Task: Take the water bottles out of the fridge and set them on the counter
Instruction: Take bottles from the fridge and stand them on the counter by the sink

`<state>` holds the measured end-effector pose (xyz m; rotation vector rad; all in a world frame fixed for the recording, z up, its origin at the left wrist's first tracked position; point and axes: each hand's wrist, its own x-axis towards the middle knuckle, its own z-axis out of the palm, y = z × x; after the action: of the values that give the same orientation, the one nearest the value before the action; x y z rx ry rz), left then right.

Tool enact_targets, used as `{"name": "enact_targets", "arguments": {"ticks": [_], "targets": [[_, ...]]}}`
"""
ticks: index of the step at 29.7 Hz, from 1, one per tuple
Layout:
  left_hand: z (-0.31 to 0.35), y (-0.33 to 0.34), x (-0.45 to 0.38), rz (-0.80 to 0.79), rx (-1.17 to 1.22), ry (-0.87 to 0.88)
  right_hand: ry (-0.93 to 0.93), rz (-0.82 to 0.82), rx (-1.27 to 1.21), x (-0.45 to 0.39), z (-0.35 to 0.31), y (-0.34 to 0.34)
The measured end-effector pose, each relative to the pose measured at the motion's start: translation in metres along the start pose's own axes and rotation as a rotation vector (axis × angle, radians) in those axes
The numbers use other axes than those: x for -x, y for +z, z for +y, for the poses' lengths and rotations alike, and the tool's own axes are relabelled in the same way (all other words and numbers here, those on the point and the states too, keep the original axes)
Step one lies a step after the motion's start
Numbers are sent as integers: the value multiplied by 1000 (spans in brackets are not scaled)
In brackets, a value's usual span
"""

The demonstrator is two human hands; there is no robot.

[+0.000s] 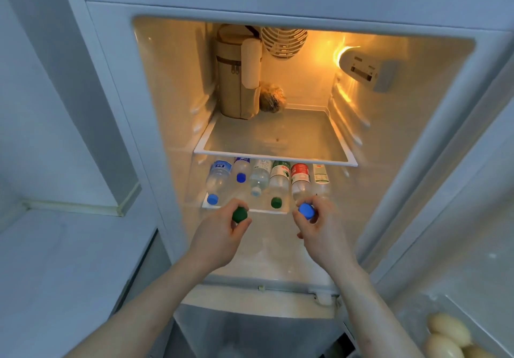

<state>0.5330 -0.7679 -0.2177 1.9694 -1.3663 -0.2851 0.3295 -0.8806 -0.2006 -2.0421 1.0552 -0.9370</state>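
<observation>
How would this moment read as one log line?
left hand: grips green-cap bottle | right hand: grips blue-cap bottle | fridge: open

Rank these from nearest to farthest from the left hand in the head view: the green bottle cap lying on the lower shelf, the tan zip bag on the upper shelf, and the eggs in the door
1. The green bottle cap, on the lower shelf just right of the left hand.
2. The tan zip bag, up at the back left of the upper shelf.
3. The eggs, far right in the door tray, at the frame's bottom corner.

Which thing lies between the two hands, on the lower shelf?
In the head view, a green-capped bottle lies between the left hand and the right hand, untouched.
</observation>
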Motion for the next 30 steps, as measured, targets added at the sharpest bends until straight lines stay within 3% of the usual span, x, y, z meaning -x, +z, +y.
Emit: {"name": "enact_targets", "arguments": {"ticks": [9,16,30], "targets": [[9,-28,91,53,-16,-172,-18,-304,133,44,-19,5],[4,-47,196,130,-53,-372,-77,-569,78,93,-39,40],[-1,-115,419,458,-103,-750,-357,-1026,23,228,-161,125]]}}
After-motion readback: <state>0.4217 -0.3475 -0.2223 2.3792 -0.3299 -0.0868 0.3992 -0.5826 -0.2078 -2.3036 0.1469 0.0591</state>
